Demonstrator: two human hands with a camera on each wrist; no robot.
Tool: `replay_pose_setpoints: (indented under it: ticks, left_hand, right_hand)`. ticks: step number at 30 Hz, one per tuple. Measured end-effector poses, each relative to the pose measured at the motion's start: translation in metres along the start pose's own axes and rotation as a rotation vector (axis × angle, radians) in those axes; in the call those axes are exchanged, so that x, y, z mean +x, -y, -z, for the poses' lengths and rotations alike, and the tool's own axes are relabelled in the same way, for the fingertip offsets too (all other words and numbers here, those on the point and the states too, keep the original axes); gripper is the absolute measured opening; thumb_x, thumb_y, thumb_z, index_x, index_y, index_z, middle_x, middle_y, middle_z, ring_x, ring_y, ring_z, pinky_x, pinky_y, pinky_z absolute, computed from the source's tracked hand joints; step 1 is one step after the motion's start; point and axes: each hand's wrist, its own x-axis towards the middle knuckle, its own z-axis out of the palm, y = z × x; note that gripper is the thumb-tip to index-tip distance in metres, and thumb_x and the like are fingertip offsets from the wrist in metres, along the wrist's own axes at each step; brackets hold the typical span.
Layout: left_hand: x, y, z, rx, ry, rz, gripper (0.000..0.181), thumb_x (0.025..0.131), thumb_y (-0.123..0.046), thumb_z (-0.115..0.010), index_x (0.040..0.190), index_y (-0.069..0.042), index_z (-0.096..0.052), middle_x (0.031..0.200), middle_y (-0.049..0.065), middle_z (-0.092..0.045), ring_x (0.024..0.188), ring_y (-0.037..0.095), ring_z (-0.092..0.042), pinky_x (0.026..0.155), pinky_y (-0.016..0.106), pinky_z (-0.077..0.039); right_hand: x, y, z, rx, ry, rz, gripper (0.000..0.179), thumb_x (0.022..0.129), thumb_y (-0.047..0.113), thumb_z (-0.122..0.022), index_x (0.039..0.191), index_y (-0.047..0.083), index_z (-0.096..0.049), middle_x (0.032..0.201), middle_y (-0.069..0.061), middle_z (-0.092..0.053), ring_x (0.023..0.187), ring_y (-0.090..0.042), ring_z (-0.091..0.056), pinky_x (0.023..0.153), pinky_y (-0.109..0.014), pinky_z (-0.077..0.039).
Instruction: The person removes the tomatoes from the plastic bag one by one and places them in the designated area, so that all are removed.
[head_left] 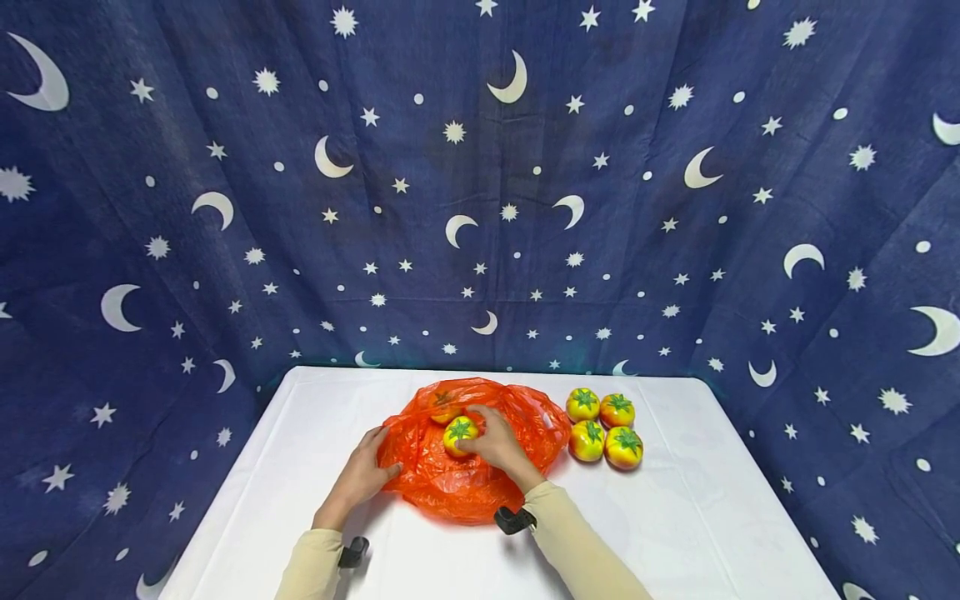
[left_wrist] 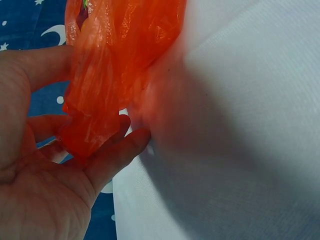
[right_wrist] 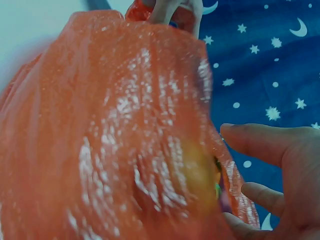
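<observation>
A thin red plastic bag (head_left: 442, 500) lies spread on the table with its mouth facing up. My left hand (head_left: 363, 475) holds its left rim; in the left wrist view, a fold of the bag (left_wrist: 100, 95) hangs between thumb and fingers. Inside the bag sits a yellow-red tomato (head_left: 461, 434) with a green star-shaped top. A second tomato (head_left: 444, 410) is partly covered by film behind it. My right hand (head_left: 497, 442) is at the front tomato's right side, fingers spread; in the right wrist view, thumb and fingers stand apart by the bag's edge.
Several more tomatoes (head_left: 605, 427) stand grouped on the white table (head_left: 690, 500), just right of the bag. A dark blue curtain (head_left: 420, 250) with moons and stars hangs behind and beside the table. Black straps with camera mounts (head_left: 514, 520) are on the wrists.
</observation>
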Motion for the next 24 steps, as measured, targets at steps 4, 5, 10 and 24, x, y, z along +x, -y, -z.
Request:
replay_pose_setpoints:
  ticks: [4, 5, 10, 24]
  left_hand:
    - [0.0, 0.0, 0.0, -0.001, 0.005, 0.006, 0.075, 0.079, -0.019, -0.071, 0.142, 0.0, -0.035, 0.148, 0.016, -0.032, 0.135, 0.04, -0.034, 0.107, 0.059, -0.031]
    - [0.0, -0.001, 0.0, -0.004, 0.004, 0.008, 0.075, 0.079, -0.02, -0.071, 0.142, 0.0, -0.035, 0.148, 0.016, -0.032, 0.135, 0.04, -0.034, 0.108, 0.058, -0.031]
    - [-0.001, -0.001, -0.001, -0.019, 0.008, 0.01, 0.075, 0.079, -0.02, -0.071, 0.142, 0.0, -0.035, 0.148, 0.016, -0.032, 0.135, 0.039, -0.034, 0.109, 0.058, -0.03]
    - [0.0, 0.0, -0.001, -0.02, -0.008, -0.038, 0.074, 0.079, -0.019, -0.072, 0.142, -0.002, -0.036, 0.147, 0.015, -0.033, 0.135, 0.038, -0.035, 0.109, 0.056, -0.031]
  right_hand:
    - [0.006, -0.002, -0.007, -0.032, -0.011, -0.021, 0.065, 0.067, 0.025, -0.082, 0.125, 0.018, -0.055, 0.128, -0.013, -0.053, 0.112, -0.03, -0.052, 0.094, -0.047, -0.046]
    - [0.007, -0.002, -0.009, -0.033, -0.009, -0.029, 0.065, 0.066, 0.025, -0.082, 0.125, 0.018, -0.055, 0.128, -0.014, -0.053, 0.111, -0.03, -0.052, 0.094, -0.047, -0.046]
    - [0.01, -0.004, -0.014, -0.044, -0.005, -0.034, 0.066, 0.065, 0.024, -0.084, 0.124, 0.017, -0.055, 0.124, -0.014, -0.054, 0.106, -0.029, -0.053, 0.091, -0.046, -0.047]
    - [0.013, -0.01, -0.021, -0.044, -0.002, -0.061, 0.068, 0.065, 0.02, -0.083, 0.125, 0.015, -0.052, 0.119, -0.01, -0.056, 0.102, -0.026, -0.054, 0.091, -0.047, -0.048]
